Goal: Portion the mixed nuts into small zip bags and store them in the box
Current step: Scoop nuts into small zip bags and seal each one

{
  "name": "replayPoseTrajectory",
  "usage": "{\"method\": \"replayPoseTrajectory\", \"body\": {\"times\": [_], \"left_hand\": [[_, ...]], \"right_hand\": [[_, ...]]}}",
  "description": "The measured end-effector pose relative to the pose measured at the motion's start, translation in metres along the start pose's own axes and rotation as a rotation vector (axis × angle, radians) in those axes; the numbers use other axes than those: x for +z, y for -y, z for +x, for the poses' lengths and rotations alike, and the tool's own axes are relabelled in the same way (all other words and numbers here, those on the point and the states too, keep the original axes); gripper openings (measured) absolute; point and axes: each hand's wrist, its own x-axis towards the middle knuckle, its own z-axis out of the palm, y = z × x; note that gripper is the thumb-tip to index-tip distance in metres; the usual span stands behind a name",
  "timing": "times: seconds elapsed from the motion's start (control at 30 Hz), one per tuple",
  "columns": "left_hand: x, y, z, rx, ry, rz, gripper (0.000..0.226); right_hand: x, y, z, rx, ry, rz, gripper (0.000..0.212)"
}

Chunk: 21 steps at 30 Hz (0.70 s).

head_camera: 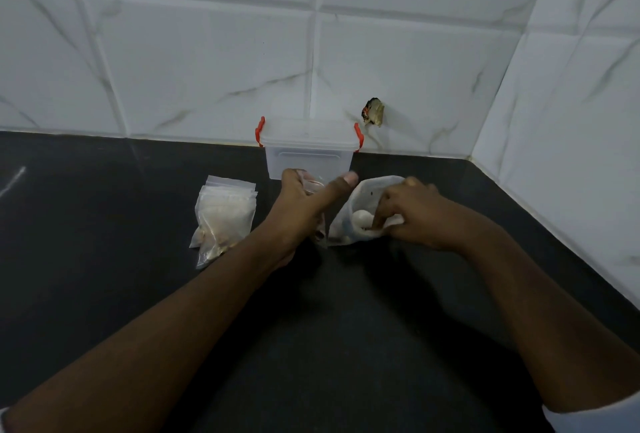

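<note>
My left hand (304, 204) holds a small clear zip bag (313, 186) upright in front of the box, thumb stretched to the right. My right hand (412, 214) reaches into the white bag of mixed nuts (360, 204), its fingers curled among pale nuts (362, 217) inside. The translucent plastic box (308, 152) with red clips stands closed against the wall behind both hands. A pile of small zip bags (225, 214), some holding nuts, lies on the counter to the left.
The dark counter (104, 224) runs to a white tiled wall at the back and right. A small dark and red object (374, 112) sticks out of the wall right of the box.
</note>
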Motion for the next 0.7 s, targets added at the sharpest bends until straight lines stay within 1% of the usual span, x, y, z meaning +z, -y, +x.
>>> {"method": "replayPoseTrajectory", "body": {"times": [0.03, 0.07, 0.1, 0.13, 0.17, 0.2, 0.23, 0.27, 0.33, 0.4, 0.47, 0.5, 0.6, 0.63, 0.7], "left_hand": [[0.001, -0.001, -0.002, -0.019, 0.025, -0.045, 0.069], [0.001, -0.002, -0.002, -0.037, 0.039, -0.104, 0.068], [0.002, -0.001, -0.002, -0.050, 0.043, -0.155, 0.072], [0.003, 0.000, -0.002, -0.057, 0.048, -0.184, 0.077], [0.004, 0.001, -0.003, -0.050, 0.056, -0.192, 0.084], [0.004, 0.002, -0.003, -0.036, 0.072, -0.195, 0.089], [0.004, 0.004, -0.004, -0.020, 0.095, -0.200, 0.090], [0.004, 0.004, -0.004, -0.009, 0.114, -0.199, 0.088], [0.004, 0.005, -0.003, -0.010, 0.120, -0.194, 0.084], [0.004, 0.005, -0.002, -0.023, 0.056, -0.218, 0.082], [0.001, 0.001, -0.001, -0.020, -0.048, -0.257, 0.075], [-0.001, -0.001, 0.000, -0.018, -0.097, -0.281, 0.072], [-0.009, -0.004, 0.005, -0.038, -0.181, -0.332, 0.062], [-0.011, -0.005, 0.006, -0.049, -0.184, -0.336, 0.060], [-0.011, -0.005, 0.007, -0.064, -0.167, -0.322, 0.058]], "right_hand": [[0.000, -0.003, 0.000, 0.020, -0.023, -0.022, 0.027], [0.001, -0.006, 0.000, 0.020, -0.093, -0.011, 0.029], [0.001, -0.007, -0.001, 0.001, -0.206, 0.049, 0.030], [0.001, -0.005, -0.002, -0.037, -0.344, 0.166, 0.029], [0.002, 0.000, -0.003, -0.079, -0.445, 0.313, 0.026], [0.002, 0.008, -0.004, -0.113, -0.488, 0.448, 0.025], [0.003, 0.018, -0.004, -0.142, -0.489, 0.543, 0.028], [0.005, 0.027, -0.002, -0.166, -0.475, 0.580, 0.030], [0.012, 0.037, 0.004, -0.221, -0.492, 0.516, 0.023], [0.016, 0.038, 0.005, -0.256, -0.580, 0.495, 0.013], [0.014, 0.035, 0.003, -0.231, -0.660, 0.531, 0.011], [0.013, 0.033, 0.003, -0.224, -0.664, 0.525, 0.012], [0.014, 0.031, 0.003, -0.248, -0.529, 0.441, 0.018], [0.015, 0.032, 0.003, -0.256, -0.538, 0.425, 0.019], [0.013, 0.033, 0.003, -0.251, -0.650, 0.418, 0.020]]}}
